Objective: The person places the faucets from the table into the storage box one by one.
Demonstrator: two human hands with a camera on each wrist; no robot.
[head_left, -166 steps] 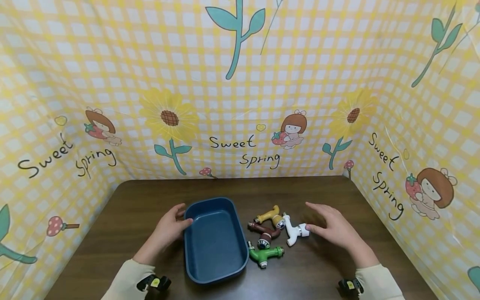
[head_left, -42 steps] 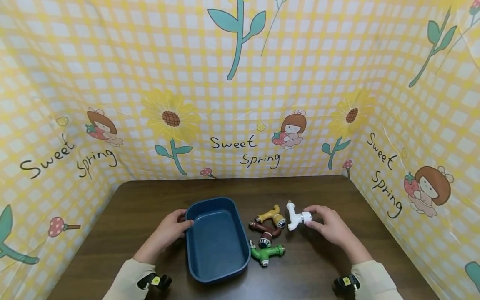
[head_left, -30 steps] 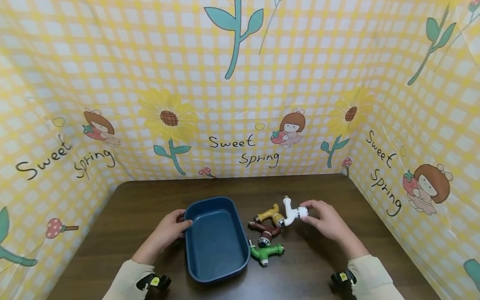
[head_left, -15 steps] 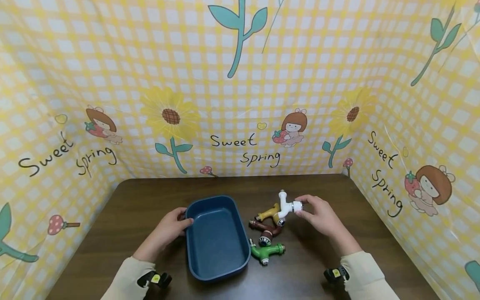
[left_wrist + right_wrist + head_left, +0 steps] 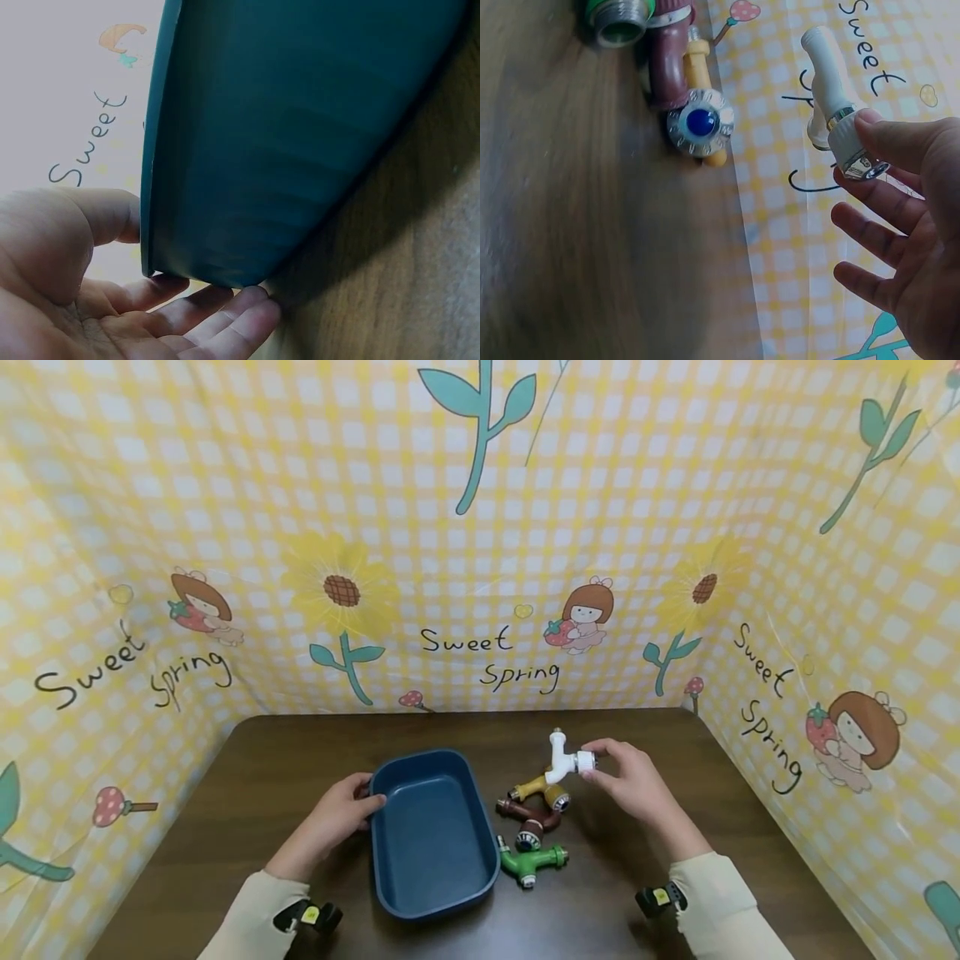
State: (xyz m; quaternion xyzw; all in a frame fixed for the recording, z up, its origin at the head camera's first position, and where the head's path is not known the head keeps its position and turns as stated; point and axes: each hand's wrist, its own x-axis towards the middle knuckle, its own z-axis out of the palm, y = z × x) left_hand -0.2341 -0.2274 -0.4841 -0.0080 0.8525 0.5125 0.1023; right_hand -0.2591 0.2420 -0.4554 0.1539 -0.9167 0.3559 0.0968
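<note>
My right hand [image 5: 636,787] pinches the ribbed knob of a white plastic tap [image 5: 558,765] between thumb and index finger; the other fingers are spread in the right wrist view. Lifted above the table, the tap overlaps a yellow tap [image 5: 531,788] in the head view. A brown tap [image 5: 517,811] and a green tap [image 5: 529,862] lie nearer, the green one close to a dark blue plastic basin [image 5: 435,835]. My left hand [image 5: 339,818] grips the basin's left side, thumb over the rim and fingers against the outer wall [image 5: 255,150].
The basin holds nothing and stands left of the taps on a dark wood table [image 5: 300,752]. A yellow checked cloth [image 5: 480,568] with printed flowers and lettering hangs round the back and both sides of the table.
My right hand has taken hold of the white tap, lifted it and carried it leftward and away from me, over the yellow one. My left hand and the basin stay in place.
</note>
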